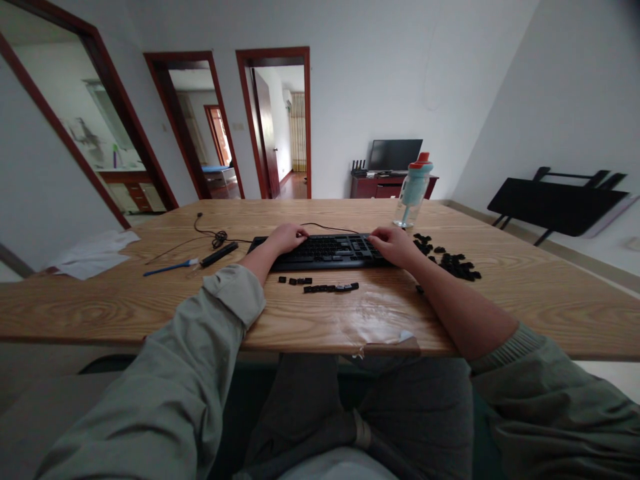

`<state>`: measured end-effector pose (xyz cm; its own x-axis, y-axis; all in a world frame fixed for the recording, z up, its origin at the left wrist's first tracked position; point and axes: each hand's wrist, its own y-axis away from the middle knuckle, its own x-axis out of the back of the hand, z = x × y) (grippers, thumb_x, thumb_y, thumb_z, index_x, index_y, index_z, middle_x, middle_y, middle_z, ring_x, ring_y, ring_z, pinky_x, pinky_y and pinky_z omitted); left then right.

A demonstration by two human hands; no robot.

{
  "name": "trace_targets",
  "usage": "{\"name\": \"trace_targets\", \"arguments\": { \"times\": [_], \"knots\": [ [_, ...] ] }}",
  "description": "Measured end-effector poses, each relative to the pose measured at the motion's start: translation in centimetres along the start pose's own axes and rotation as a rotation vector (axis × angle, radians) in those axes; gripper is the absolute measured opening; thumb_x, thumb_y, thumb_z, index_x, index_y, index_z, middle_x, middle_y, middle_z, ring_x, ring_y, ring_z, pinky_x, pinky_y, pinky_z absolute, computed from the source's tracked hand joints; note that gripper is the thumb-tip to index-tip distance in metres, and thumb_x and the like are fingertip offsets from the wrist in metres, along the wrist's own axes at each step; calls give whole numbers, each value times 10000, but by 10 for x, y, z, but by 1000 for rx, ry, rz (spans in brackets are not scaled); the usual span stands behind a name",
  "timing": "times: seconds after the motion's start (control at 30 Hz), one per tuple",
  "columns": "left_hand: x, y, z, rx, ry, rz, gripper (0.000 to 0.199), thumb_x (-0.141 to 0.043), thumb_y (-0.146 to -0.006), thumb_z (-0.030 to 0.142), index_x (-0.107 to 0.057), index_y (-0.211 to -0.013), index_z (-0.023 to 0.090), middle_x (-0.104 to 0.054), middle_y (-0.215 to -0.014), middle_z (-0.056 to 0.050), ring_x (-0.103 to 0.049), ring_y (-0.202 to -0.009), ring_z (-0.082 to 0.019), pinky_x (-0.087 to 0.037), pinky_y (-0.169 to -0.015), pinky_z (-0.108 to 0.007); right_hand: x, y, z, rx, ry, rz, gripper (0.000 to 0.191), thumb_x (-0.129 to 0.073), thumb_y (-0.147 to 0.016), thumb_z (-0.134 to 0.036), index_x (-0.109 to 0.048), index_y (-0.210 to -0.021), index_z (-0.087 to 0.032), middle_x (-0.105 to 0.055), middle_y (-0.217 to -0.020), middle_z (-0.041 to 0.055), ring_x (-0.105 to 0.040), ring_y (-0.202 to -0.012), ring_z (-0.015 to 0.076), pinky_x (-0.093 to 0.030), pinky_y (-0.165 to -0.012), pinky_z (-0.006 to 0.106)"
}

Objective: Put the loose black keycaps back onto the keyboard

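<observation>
A black keyboard (333, 250) lies on the wooden table in front of me, with gaps in its key rows too small to make out exactly. My left hand (289, 238) rests over its left part, fingers curled together at the far edge. Over the right end, my right hand (393, 245) is closed in a pinch; whatever is between its fingertips is hidden. Loose black keycaps (331, 288) form a short row nearer to me, with a few more keycaps (300, 281) just behind. A bigger heap of keycaps (457, 266) spreads right of my right hand.
Left of the keyboard lie a coiled cable (219, 239), a blue-handled brush (170, 267) and a black stick-like tool (219, 255). White tissue (100, 252) sits at the table's left. A water bottle (414, 190) stands behind my right hand. Torn clear film (405, 337) covers the front edge.
</observation>
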<state>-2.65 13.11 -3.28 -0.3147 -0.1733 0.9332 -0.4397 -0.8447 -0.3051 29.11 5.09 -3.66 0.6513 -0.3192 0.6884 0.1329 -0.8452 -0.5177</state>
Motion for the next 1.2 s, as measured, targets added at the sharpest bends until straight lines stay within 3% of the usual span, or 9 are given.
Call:
{"name": "trace_targets", "arguments": {
  "times": [0.27,0.57,0.7,0.83,1.07,1.2],
  "knots": [
    [9,-1,11,-28,-144,-98,344,-551,-864,219,-753,-1143,237,-748,-1126,-72,-684,-1000,-236,-495,-897,-309,-1,0,2,10,10,-13,271,-526,-814,-355,-697,-743,-156,-680,-686,54,-566,-666,185,-406,-638,301],
    [8,9,25,-1,-260,-118,380,-613,-772,160,-769,-1085,306,-755,-984,-74,-675,-946,-271,-495,-888,-344,-1,2,0,-2,14,-3,272,-537,-813,-364,-700,-746,-157,-691,-692,57,-574,-675,186,-420,-639,297],
    [7,8,28,13,-276,-141,373,-616,-760,149,-774,-1071,279,-750,-966,-100,-675,-951,-296,-495,-891,-372,-2,2,0,15,17,-20,269,-533,-814,-358,-702,-743,-161,-695,-703,57,-574,-674,186,-425,-652,303],
    [4,7,32,33,-221,-99,286,-639,-762,174,-787,-999,231,-743,-1003,-129,-662,-1003,-330,-473,-951,-416,-2,1,2,23,23,-26,265,-534,-814,-349,-710,-749,-162,-702,-720,60,-580,-688,192,-432,-668,310],
    [9,18,22,69,-151,34,450,-502,-848,176,-689,-1254,227,-692,-1243,-102,-644,-1087,-288,-496,-933,-375,-1,0,4,1,28,-24,283,-537,-817,-375,-714,-755,-162,-695,-716,58,-586,-694,197,-425,-656,310],
    [8,19,21,12,-168,-2,452,-505,-820,148,-716,-1206,253,-687,-1258,-61,-632,-1103,-249,-485,-956,-329,0,0,3,5,33,-27,272,-537,-822,-359,-706,-740,-161,-695,-708,63,-588,-701,200,-422,-642,306]
  ]
}}
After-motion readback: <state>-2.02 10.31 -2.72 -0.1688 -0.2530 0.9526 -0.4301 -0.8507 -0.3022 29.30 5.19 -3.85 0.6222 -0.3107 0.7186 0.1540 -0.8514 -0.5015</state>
